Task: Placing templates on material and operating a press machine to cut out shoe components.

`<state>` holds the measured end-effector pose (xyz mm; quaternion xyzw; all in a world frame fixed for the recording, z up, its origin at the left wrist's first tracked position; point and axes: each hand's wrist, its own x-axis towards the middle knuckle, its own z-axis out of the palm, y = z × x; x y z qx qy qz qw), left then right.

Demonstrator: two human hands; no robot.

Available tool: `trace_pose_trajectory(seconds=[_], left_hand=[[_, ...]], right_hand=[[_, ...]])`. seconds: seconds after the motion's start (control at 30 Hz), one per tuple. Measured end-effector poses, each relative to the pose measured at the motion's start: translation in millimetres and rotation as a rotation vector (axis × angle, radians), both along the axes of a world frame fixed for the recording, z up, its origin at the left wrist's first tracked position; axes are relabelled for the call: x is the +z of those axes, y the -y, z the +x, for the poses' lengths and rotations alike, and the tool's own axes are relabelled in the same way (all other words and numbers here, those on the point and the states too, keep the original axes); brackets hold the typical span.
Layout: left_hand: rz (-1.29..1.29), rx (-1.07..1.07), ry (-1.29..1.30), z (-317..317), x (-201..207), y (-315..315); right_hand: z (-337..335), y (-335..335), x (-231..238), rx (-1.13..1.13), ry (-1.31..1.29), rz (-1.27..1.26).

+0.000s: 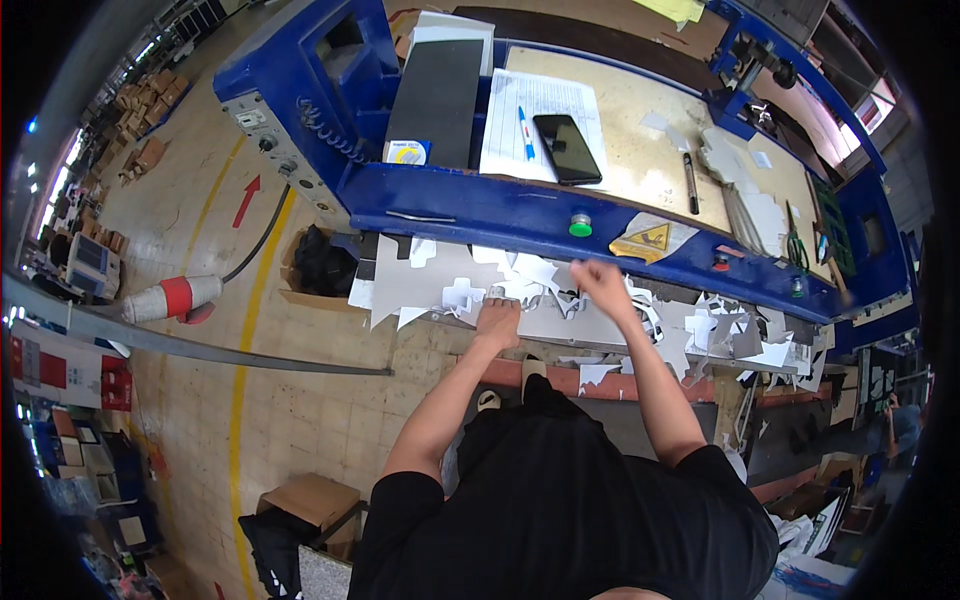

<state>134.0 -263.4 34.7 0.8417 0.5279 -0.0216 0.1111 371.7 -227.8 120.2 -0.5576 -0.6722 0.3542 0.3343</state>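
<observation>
My left hand rests at the front of a narrow grey shelf below the blue machine. Its fingers are bent down among white cut-out scraps, and what lies under them is hidden. My right hand is raised a little over the same shelf, to the right of the left one. It is closed with the thumb side toward the left, and anything inside it is too small to make out. Jagged white offcuts lie between and behind both hands. A looser heap of scraps spreads to the right.
The blue machine frame carries a green button and a red button. On its bed lie a phone, a pen, a marker, printed sheets and scissors. A cardboard box stands behind left.
</observation>
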Motion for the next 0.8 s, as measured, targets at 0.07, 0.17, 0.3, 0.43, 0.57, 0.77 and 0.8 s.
trace_pose_trajectory(seconds=[0.07, 0.17, 0.3, 0.43, 0.57, 0.77, 0.8], left_hand=[[-0.004, 0.023, 0.008, 2.1, -9.1, 12.2], [0.055, 0.023, 0.016, 7.2, -11.7, 27.7], [0.025, 0.042, 0.066, 11.7, 4.5, 29.0], [0.010, 0.075, 0.062, 11.0, 15.9, 31.5], [0.011, 0.114, 0.073, 14.8, 24.9, 36.0], [0.041, 0.128, 0.075, 16.3, 20.5, 40.3], [0.033, 0.140, 0.071, 15.2, 16.6, 40.5]], right_hand=[[11.0, 47.3, -24.3, -0.031, 0.262, -0.031], [36.8, 104.1, -61.2, -0.032, 0.457, 0.142], [38.0, 132.5, -52.8, -0.004, 0.702, 0.141], [36.4, 122.5, -67.8, 0.012, 0.893, 0.254], [28.4, 119.7, -85.9, 0.002, 1.113, 0.267], [16.5, 124.0, -109.1, 0.032, 1.336, 0.196], [14.6, 121.8, -117.0, 0.048, 1.331, 0.196]])
